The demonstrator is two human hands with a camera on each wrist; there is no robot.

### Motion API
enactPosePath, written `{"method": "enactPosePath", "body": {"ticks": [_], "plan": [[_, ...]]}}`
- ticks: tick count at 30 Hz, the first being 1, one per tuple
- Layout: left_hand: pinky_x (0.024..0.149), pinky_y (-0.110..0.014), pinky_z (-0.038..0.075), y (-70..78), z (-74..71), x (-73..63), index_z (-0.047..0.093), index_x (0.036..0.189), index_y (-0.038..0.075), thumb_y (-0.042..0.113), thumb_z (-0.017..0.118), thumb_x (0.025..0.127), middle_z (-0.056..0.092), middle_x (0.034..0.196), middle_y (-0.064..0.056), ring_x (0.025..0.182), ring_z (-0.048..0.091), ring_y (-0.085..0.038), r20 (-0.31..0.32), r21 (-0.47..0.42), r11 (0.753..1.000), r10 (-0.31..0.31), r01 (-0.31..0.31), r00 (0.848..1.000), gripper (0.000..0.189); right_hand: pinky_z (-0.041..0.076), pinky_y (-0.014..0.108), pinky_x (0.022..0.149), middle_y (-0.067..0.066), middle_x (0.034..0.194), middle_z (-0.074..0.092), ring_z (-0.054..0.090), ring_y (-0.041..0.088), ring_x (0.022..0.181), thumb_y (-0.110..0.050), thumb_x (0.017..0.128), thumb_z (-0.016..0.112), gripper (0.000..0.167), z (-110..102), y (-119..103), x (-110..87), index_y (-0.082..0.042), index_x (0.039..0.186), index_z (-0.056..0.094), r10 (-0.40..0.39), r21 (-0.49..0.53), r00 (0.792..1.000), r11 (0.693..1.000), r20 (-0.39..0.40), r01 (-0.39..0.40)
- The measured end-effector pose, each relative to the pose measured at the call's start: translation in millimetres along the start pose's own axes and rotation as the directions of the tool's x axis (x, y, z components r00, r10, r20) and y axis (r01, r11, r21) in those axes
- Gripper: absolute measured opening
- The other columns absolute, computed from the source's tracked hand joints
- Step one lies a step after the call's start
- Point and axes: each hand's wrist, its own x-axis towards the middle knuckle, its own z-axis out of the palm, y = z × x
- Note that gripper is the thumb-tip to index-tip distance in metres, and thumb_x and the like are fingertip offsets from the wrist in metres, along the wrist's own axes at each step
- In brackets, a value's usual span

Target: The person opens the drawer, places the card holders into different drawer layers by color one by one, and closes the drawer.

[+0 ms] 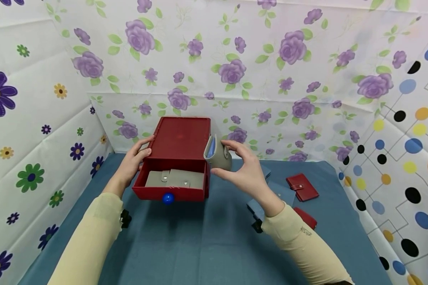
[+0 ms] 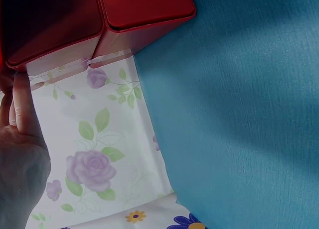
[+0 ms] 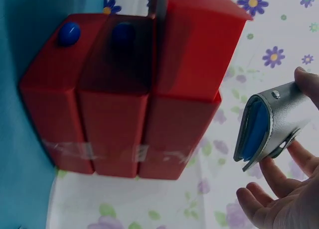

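A red drawer box (image 1: 182, 136) has its top drawer (image 1: 189, 193), with a blue knob, pulled out. Grey card holders (image 1: 185, 179) with snap straps lie inside that drawer. My left hand (image 1: 130, 164) rests on the box's left side with straight fingers, and the left wrist view shows those fingers (image 2: 25, 104) along the red wall. Just right of the box, my right hand (image 1: 244, 168) pinches another grey card holder (image 1: 219, 155) between thumb and fingers, held up in the air. Blue sleeves show inside this holder (image 3: 279, 122) in the right wrist view.
On the blue-covered table (image 1: 217, 253) to the right lie a red card holder (image 1: 302, 187), another red one (image 1: 305, 217) partly behind my right sleeve, and blue ones (image 1: 283, 192) partly behind my right forearm. Flower-patterned sheeting (image 1: 232, 71) stands behind the box.
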Motion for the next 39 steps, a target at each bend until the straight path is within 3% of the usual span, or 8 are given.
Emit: {"method": "enactPosePath", "body": {"ticks": [8,13,22,30,39], "plan": [[0.087,-0.033,0.058,0.0,-0.7,-0.6,0.033,0.170,0.033,0.045,0.051,0.112,0.035,0.170,-0.013,0.130,0.056,-0.039,-0.002,-0.001,1.000,0.002,-0.002,1.000,0.062,0.047,0.048,0.109,-0.009,0.149,0.058,0.054,0.015,0.133,-0.033,0.083,0.096,0.076,14.3,-16.6,5.2,-0.030,0.151,0.062,-0.010,0.005,0.999,1.000,0.036,0.009],[0.087,-0.034,0.058,0.2,-0.6,-1.3,0.033,0.170,0.033,0.046,0.051,0.112,0.036,0.170,-0.013,0.129,0.057,-0.039,-0.008,0.008,1.000,0.002,-0.002,1.000,0.063,0.045,0.055,0.112,-0.010,0.150,0.058,0.045,0.015,0.145,-0.039,0.084,0.094,0.075,23.5,-26.7,10.4,-0.034,0.151,0.062,-0.032,-0.015,0.997,0.999,0.073,0.033],[0.088,-0.036,0.057,0.3,1.5,-0.3,0.033,0.170,0.033,0.047,0.051,0.112,0.035,0.171,-0.012,0.132,0.056,-0.042,-0.010,0.004,1.000,0.001,-0.001,1.000,0.063,0.048,0.055,0.110,-0.003,0.148,0.062,0.040,0.024,0.151,-0.041,0.081,0.097,0.078,38.8,-37.6,16.7,-0.026,0.150,0.064,-0.088,-0.087,0.984,0.991,0.158,0.103],[0.087,-0.035,0.058,-0.1,1.3,0.2,0.034,0.170,0.033,0.046,0.051,0.112,0.037,0.169,-0.014,0.130,0.057,-0.040,-0.014,0.005,1.000,0.004,-0.004,1.000,0.062,0.053,0.051,0.106,0.002,0.139,0.065,0.040,0.026,0.150,-0.051,0.080,0.094,0.078,51.4,-45.5,23.3,-0.026,0.148,0.066,-0.103,-0.246,0.960,0.954,0.260,0.169],[0.092,-0.044,0.055,-0.7,2.1,-0.1,0.034,0.170,0.032,0.047,0.051,0.112,0.040,0.167,-0.016,0.131,0.057,-0.041,-0.019,0.014,1.000,0.002,-0.002,1.000,0.062,0.052,0.051,0.107,0.005,0.139,0.066,0.044,0.033,0.148,-0.055,0.082,0.091,0.076,64.0,-47.2,30.2,-0.025,0.147,0.067,-0.126,-0.323,0.933,0.915,0.338,0.241]]}}
